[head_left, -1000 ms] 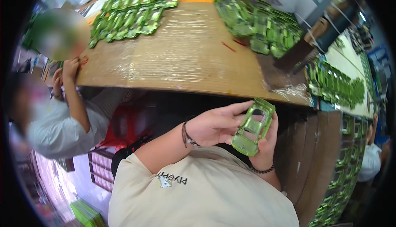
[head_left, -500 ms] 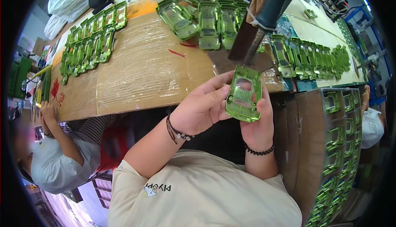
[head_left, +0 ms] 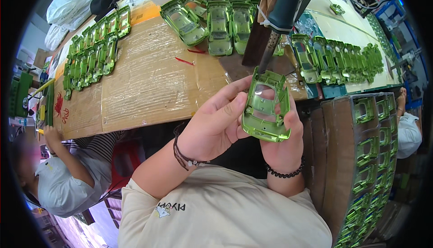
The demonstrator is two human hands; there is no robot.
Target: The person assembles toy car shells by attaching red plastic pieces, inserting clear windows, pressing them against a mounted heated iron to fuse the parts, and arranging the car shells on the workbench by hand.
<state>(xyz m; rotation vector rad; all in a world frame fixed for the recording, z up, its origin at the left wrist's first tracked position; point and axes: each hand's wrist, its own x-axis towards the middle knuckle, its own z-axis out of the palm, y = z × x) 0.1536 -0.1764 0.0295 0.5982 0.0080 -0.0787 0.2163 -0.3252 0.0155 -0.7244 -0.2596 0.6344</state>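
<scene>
Between my two hands is a translucent green toy car body shell, its open inner side facing up and its far end under a fixed upright tool. My left hand is closed on the shell's left edge, thumb on top. Fingers of my right hand wrap the right edge from below. The tool has a thick dark teal barrel and a thin metal shaft. The shaft's tip meets the shell's far left corner in this view; I cannot tell if they touch.
Rows of green shells lie on the cardboard-covered table, at left, behind and right. A divided cardboard box of shells stands at my right. Red strips lie on the table. A co-worker sits at left.
The shell's near end has swung slightly right and looks a little nearer. The tool's tip now lines up with the far left corner rather than the middle of the far edge.
</scene>
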